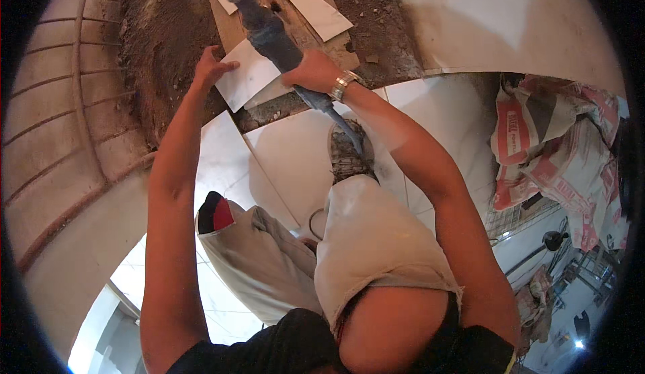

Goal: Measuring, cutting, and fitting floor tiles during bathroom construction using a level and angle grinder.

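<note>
My right hand (313,70), with a metal-banded watch at the wrist, is wrapped round the body of a dark blue corded power tool (275,43), which looks like an angle grinder. Its round head points away from me, and the cord runs back toward my knee. Under it lies a cut piece of white tile (247,70) on a wooden board (306,28). My left hand (213,70) is at that piece's left edge, thumb and fingers apart, the thumb seeming to touch it. Other cut tile pieces (312,8) lie farther up the board.
Bare soil (161,45) borders the board, beside a wall with metal bars (80,71) at left. White floor tiles (282,152) lie nearer me, around my sandalled foot (349,149). Crumpled red-and-white sacks (557,152) are at right. A pale wall curves at far right.
</note>
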A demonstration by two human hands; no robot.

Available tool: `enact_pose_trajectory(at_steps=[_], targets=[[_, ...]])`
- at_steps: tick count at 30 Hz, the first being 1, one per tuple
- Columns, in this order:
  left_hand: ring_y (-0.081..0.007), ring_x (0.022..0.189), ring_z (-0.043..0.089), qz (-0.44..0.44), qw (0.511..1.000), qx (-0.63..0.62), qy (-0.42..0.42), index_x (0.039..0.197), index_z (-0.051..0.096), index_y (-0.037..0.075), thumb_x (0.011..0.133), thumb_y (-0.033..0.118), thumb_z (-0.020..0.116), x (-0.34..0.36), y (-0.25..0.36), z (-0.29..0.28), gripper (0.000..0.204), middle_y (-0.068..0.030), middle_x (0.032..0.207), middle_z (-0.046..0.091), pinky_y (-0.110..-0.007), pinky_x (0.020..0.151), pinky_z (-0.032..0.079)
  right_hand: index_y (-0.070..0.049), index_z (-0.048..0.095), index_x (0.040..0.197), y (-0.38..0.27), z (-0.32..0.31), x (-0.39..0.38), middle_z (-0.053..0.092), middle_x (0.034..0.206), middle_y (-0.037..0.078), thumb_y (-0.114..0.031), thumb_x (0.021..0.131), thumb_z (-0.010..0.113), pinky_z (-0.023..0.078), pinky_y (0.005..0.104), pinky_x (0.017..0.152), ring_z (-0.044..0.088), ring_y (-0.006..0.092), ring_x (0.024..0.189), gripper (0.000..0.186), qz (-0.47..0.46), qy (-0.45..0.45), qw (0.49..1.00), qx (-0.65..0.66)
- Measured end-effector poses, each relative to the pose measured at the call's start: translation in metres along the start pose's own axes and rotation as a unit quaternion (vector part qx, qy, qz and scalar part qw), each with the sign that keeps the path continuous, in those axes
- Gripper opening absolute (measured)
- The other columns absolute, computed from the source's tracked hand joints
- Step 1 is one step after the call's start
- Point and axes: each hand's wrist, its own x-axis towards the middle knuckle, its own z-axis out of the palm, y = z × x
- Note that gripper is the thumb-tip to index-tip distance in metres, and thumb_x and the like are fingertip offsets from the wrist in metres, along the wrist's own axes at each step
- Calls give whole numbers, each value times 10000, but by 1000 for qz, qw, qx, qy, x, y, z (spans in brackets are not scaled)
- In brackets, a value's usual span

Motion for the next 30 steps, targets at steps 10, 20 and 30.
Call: enact_pose_trajectory(at_steps=[10,20,30], targets=[[-260,895,715,-32,999,2,-41,1062,753,25,676,359,872,-23,36,5,525,-150,984,746,-371,835,523,82,690,790,4,16,31,709,888,244,-390,529,795,571,388,747,706,329,817,549,57,6,998,20],[-254,901,717,-39,998,38,-39,1070,771,97,702,362,859,-20,30,2,462,-132,993,750,-375,828,523,67,704,798,-4,18,32,714,871,240,-410,526,794,574,380,743,711,327,808,556,55,-15,998,-9],[-260,915,718,-47,998,35,-32,1100,750,44,704,354,855,-18,30,3,514,-141,1004,748,-383,847,523,53,709,799,-3,20,36,713,870,246,-422,529,793,578,381,737,711,337,810,553,35,0,998,-44]])
